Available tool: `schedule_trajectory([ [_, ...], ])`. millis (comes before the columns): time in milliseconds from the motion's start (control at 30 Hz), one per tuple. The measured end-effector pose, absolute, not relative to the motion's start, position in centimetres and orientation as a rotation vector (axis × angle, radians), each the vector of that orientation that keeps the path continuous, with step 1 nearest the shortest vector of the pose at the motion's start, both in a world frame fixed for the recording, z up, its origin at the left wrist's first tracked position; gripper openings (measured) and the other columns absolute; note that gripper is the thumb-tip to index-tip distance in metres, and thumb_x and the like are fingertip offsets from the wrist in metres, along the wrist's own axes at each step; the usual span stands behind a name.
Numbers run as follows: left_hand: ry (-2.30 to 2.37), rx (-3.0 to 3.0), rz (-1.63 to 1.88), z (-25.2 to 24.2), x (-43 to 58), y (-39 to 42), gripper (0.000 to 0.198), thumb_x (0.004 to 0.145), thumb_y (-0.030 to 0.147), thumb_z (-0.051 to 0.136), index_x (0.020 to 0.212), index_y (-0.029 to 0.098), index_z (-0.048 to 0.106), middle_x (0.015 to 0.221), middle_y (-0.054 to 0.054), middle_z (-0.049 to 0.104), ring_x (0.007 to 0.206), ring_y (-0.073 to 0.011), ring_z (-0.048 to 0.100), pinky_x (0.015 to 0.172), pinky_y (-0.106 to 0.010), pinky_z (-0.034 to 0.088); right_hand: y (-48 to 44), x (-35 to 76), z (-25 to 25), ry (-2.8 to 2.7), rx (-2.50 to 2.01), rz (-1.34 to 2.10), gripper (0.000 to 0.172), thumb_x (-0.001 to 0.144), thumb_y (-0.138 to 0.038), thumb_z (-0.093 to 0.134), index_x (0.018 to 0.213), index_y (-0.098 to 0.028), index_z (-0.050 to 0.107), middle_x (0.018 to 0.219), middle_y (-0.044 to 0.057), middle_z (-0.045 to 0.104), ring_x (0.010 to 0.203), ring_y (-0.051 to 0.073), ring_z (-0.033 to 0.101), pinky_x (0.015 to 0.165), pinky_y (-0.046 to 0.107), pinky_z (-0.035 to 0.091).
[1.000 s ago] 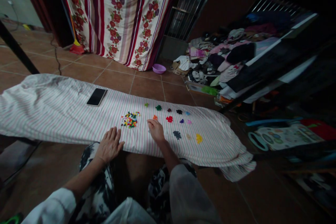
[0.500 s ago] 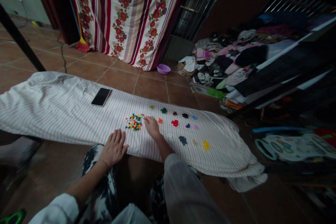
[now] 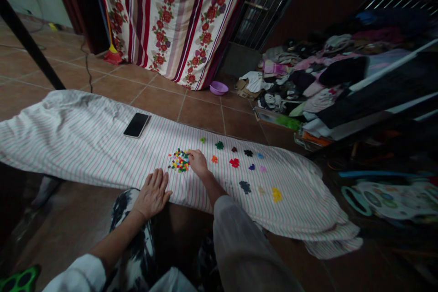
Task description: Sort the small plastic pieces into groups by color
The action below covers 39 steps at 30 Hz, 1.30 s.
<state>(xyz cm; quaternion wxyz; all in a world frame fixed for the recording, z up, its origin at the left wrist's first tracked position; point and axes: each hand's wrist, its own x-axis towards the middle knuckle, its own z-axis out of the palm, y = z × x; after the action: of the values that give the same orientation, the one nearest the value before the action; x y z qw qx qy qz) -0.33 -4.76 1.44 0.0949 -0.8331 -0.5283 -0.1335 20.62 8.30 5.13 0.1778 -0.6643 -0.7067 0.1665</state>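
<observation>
My left hand point(image 3: 153, 193) lies flat with fingers stretched out on the near edge of a striped cloth point(image 3: 85, 141) spread on the floor. My right hand point(image 3: 198, 162) reaches to the right edge of a mixed pile of small coloured pieces point(image 3: 179, 161), fingers curled down onto it; what they pinch is too small to see. To the right lie sorted little heaps: orange point(image 3: 214, 159), red point(image 3: 234, 163), green point(image 3: 219, 145), dark blue point(image 3: 245, 186) and yellow point(image 3: 276, 195).
A black phone point(image 3: 137, 125) lies on the cloth to the left. A floral curtain point(image 3: 178, 13) hangs behind. A purple bowl point(image 3: 219, 87) and a heap of clothes point(image 3: 308, 82) sit on the tiled floor at right.
My right hand has moved left from beside the orange heap to the mixed pile. The left hand stays flat on the cloth. The view has shifted slightly.
</observation>
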Motion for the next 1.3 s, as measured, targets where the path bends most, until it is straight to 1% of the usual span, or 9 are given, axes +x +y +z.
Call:
schedule_trajectory([
  [267,-1.574,-2.477,-0.418,1.3,-0.3,-4.7,0.062,0.098,0.048,0.035,0.14,0.007,0.054,0.145,-0.028,0.052,0.139,-0.0385,0.048,0.109,-0.053,0.038,8.6,20.2,6.0,-2.112,-1.859,0.462,0.031,0.094,-0.012,0.05,0.108,-0.027,0.074,0.108,0.004,0.064,0.094,0.016,0.061,0.085,0.025,0.045],
  [367,-1.569,-2.469,-0.398,1.3,-0.3,-4.7,0.062,0.098,0.048,0.036,0.14,0.006,0.055,0.145,-0.027,0.053,0.138,-0.0388,0.048,0.11,-0.052,0.038,9.0,20.2,6.0,-2.17,-1.851,0.454,0.033,0.095,-0.012,0.048,0.106,-0.026,0.076,0.106,0.005,0.066,0.096,0.017,0.061,0.085,0.026,0.045],
  [533,-1.539,-2.451,-0.384,1.4,-0.3,-4.8,0.061,0.097,0.047,0.039,0.139,0.005,0.056,0.144,-0.028,0.053,0.137,-0.0398,0.049,0.109,-0.052,0.039,9.6,20.6,5.7,-2.271,-1.792,0.391,0.035,0.094,-0.011,0.049,0.11,-0.025,0.077,0.104,0.007,0.068,0.099,0.019,0.061,0.086,0.027,0.045],
  [767,-1.539,-2.446,-0.366,1.5,-0.3,-4.7,0.062,0.097,0.048,0.038,0.139,0.006,0.056,0.144,-0.027,0.054,0.137,-0.0396,0.049,0.108,-0.051,0.04,10.4,20.4,5.8,-2.332,-1.839,0.332,0.027,0.096,-0.018,0.053,0.107,-0.025,0.077,0.103,0.007,0.069,0.098,0.019,0.062,0.082,0.027,0.045],
  [900,-1.553,-2.457,-0.412,1.4,-0.3,-4.7,0.061,0.098,0.047,0.038,0.139,0.006,0.056,0.144,-0.027,0.054,0.137,-0.0392,0.049,0.109,-0.052,0.039,10.7,20.1,6.1,-2.341,-1.876,0.347,0.025,0.096,-0.018,0.054,0.104,-0.023,0.077,0.105,0.008,0.069,0.099,0.019,0.063,0.082,0.027,0.044],
  [1133,-1.538,-2.443,-0.41,1.0,-0.4,-4.7,0.061,0.098,0.047,0.038,0.14,0.006,0.054,0.146,-0.027,0.052,0.139,-0.0385,0.047,0.11,-0.051,0.039,10.1,20.4,6.1,-2.18,-1.844,0.437,0.023,0.092,-0.015,0.054,0.099,-0.02,0.075,0.104,0.008,0.072,0.099,0.018,0.064,0.085,0.026,0.045],
  [1300,-1.52,-2.437,-0.379,1.0,-0.4,-4.7,0.062,0.098,0.048,0.038,0.14,0.006,0.054,0.146,-0.028,0.052,0.138,-0.0393,0.048,0.109,-0.051,0.04,9.5,21.4,5.3,-1.821,-1.732,0.658,0.021,0.086,-0.013,0.055,0.093,-0.021,0.074,0.093,0.004,0.075,0.088,0.017,0.068,0.083,0.027,0.049],
])
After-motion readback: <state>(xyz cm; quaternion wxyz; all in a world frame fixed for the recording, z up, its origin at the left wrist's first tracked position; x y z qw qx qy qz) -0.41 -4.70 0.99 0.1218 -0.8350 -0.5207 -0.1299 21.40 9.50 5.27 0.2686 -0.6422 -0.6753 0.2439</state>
